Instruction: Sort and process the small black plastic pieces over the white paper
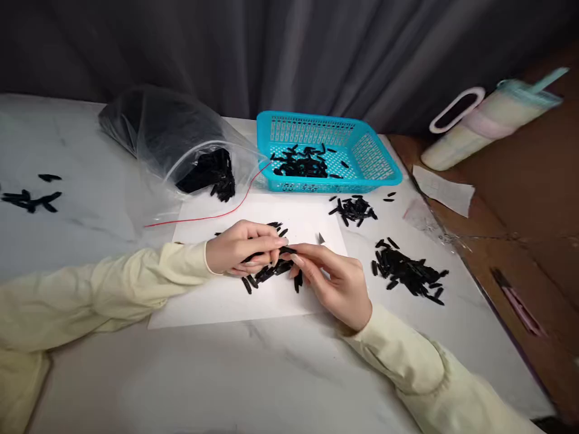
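My left hand [239, 247] and my right hand [337, 280] meet over a white paper sheet [217, 295]. Their fingertips pinch small black plastic pieces [286, 249] between them. The left hand also cups several of these pieces. Under both hands lies a loose pile of the same black pieces [266, 274] on the paper. Both sleeves are pale yellow.
A turquoise basket [375, 163] with black pieces stands at the back. A clear bag [181, 141] of pieces lies to its left, with a red string. More piles [407, 271] [355, 209] lie right of the paper, a few [31, 199] far left. A bottle [488, 120] lies at the right.
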A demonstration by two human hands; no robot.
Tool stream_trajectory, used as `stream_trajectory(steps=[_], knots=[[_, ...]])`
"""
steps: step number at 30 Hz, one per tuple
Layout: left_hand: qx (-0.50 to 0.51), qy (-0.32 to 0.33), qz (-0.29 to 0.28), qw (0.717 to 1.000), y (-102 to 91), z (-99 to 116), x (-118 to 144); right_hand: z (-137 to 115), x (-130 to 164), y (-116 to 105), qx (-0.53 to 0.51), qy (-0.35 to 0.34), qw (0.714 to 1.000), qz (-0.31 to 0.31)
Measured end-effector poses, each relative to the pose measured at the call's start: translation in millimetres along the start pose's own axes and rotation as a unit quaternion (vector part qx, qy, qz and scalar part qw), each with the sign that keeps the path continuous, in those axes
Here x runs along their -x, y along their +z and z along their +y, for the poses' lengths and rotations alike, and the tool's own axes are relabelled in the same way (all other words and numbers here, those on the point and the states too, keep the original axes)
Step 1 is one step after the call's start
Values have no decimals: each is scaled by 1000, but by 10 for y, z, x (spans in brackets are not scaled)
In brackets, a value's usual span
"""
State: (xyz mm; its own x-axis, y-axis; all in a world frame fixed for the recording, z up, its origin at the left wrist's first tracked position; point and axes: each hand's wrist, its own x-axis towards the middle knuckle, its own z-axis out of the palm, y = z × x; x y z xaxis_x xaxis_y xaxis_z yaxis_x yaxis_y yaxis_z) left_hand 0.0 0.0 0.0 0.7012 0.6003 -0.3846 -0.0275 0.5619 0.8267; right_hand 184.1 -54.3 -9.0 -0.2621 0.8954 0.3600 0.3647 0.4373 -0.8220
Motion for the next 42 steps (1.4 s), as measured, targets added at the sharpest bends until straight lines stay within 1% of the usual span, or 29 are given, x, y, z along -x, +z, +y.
stream_trajectory(steps=[5,11,18,21,24,30,34,42], knots=[[1,1,-5,1000,-4,3,-1,3,-1,7,2,0,1000,1],[-8,9,4,1000,-7,-1,13,-3,-3,4,-6,4,1000,2],[-8,-1,-2,1000,4,12,10,-8,4,0,9,-17,1000,11],[-7,0,9,1000,24,18,24,-10,1,5,10,-25,1000,10],[-9,5,18,1000,39,24,40,-12,-8,11,-1,-14,1000,10],[-31,14,15,999,43,37,52,-11,-15,11,-8,-1,1000,16],[-38,8,15,999,49,55,58,-22,-17,13,-9,14,1000,24],[-17,2,8,1000,29,42,54,-23,-16,8,-11,23,999,24]])
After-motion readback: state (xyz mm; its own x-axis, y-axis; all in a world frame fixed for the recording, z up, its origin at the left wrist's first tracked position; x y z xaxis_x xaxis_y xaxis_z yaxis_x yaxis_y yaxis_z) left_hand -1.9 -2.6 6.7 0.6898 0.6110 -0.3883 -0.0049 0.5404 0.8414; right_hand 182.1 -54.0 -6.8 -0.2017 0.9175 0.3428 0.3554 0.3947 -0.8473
